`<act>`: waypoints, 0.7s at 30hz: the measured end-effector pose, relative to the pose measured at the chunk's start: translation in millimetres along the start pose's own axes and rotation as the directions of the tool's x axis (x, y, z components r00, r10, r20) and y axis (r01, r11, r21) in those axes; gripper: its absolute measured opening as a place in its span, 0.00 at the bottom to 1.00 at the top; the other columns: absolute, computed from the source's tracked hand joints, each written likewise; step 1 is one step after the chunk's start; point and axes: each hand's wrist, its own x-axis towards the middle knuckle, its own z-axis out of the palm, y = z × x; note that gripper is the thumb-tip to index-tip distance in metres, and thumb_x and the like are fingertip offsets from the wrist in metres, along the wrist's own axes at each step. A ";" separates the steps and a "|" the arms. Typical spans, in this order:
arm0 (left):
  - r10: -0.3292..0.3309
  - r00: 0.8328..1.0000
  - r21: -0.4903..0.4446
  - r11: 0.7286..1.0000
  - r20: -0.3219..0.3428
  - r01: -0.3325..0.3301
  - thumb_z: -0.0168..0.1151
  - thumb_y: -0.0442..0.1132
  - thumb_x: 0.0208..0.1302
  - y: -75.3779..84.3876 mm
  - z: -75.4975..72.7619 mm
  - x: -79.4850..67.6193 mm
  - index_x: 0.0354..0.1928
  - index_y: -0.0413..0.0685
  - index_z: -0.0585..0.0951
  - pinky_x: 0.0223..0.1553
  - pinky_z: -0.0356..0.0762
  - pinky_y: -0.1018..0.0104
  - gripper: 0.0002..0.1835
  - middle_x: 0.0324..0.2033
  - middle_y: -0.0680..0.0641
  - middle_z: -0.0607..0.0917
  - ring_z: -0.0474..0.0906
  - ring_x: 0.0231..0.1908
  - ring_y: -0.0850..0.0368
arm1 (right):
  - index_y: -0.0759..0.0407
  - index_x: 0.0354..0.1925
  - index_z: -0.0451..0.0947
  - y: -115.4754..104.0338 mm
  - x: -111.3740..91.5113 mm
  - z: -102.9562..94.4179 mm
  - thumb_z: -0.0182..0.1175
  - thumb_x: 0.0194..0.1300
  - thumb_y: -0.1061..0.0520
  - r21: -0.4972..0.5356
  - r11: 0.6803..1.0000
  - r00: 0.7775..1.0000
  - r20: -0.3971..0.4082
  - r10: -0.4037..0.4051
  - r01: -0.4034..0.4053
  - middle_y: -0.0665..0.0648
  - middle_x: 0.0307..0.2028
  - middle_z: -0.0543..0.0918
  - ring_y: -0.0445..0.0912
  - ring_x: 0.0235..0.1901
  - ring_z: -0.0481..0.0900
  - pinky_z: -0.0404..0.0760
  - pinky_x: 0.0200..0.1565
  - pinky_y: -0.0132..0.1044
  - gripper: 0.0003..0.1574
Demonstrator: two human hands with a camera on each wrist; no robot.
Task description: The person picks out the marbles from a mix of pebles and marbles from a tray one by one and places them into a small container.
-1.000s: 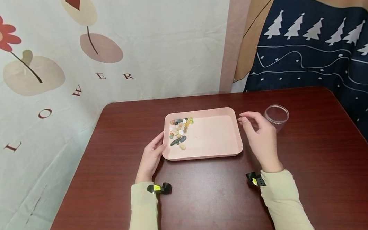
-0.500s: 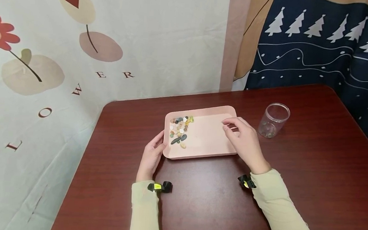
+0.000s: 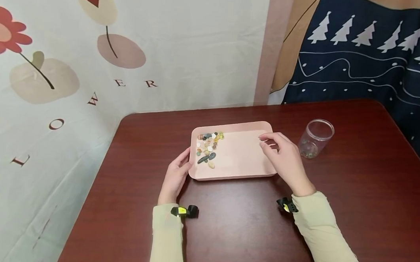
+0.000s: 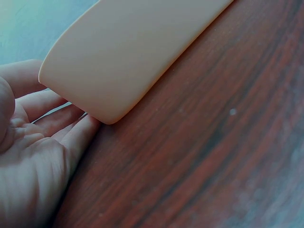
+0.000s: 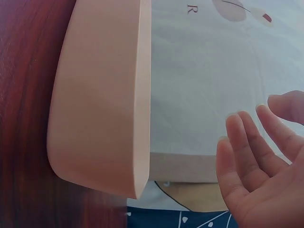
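A shallow pink tray [image 3: 237, 150] with a raised rim is on the table. Small mixed stones [image 3: 209, 146] in white, yellow, brown and dark grey lie along its left side. My left hand [image 3: 175, 174] holds the tray's left end, thumb at the rim near the front corner and fingers along the outer wall [image 4: 114, 61]. Over the tray's right end hovers my right hand [image 3: 285, 158], its fingers loosely bent. In the right wrist view nothing shows between the thumb and fingertips [image 5: 233, 121], which are above the tray's rim [image 5: 142, 109].
A clear cup [image 3: 316, 138] with a few small pieces at its bottom stands right of the tray, just beyond the right hand. The reddish-brown table [image 3: 233, 227] ends at a flower-print cloth [image 3: 200, 47] behind and a navy tree-print cloth [image 3: 355, 75] at the right.
My right hand has moved left from beside the cup to over the tray's right end, uncovering the cup. The left hand stays on the tray, and the stones lie as before.
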 end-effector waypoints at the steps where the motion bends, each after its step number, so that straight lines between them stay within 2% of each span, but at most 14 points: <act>1: 0.001 1.000 -0.001 1.000 0.000 -0.001 0.50 0.27 0.61 0.3 -0.1 -0.1 0.64 0.44 0.63 0.56 0.62 0.67 0.27 0.63 0.48 0.62 0.58 0.61 0.61 | 0.49 0.44 0.77 -0.7 1.2 -0.3 0.55 0.60 0.48 -0.004 1.000 1.000 0.006 -0.002 0.002 0.47 0.40 0.78 0.40 0.38 0.76 0.75 0.42 0.40 0.14; 7: -0.004 1.000 -0.002 1.000 0.007 0.004 0.49 0.26 0.61 0.3 0.1 -0.5 0.64 0.42 0.61 0.56 0.63 0.68 0.28 0.63 0.47 0.61 0.58 0.61 0.61 | 0.50 0.44 0.77 -6.9 8.8 -3.5 0.55 0.60 0.48 -0.039 0.999 0.998 0.054 -0.013 0.015 0.46 0.39 0.77 0.40 0.37 0.75 0.75 0.42 0.38 0.15; 15: 0.001 1.000 0.013 1.000 0.014 -0.002 0.48 0.25 0.61 1.9 3.0 -0.4 0.64 0.43 0.62 0.55 0.63 0.69 0.27 0.63 0.49 0.62 0.59 0.61 0.62 | 0.52 0.43 0.77 -13.9 22.3 -5.8 0.55 0.61 0.50 -0.112 0.989 0.988 0.137 -0.076 0.092 0.45 0.36 0.77 0.39 0.36 0.75 0.76 0.39 0.36 0.13; 21: -0.014 1.000 0.014 1.000 -0.005 0.014 0.49 0.26 0.61 2.4 1.1 -1.9 0.63 0.44 0.63 0.55 0.64 0.68 0.27 0.62 0.49 0.63 0.60 0.60 0.62 | 0.53 0.45 0.76 -16.2 34.9 -0.7 0.55 0.61 0.51 -0.070 0.992 0.974 0.210 -0.089 0.106 0.49 0.38 0.78 0.43 0.38 0.76 0.76 0.41 0.40 0.14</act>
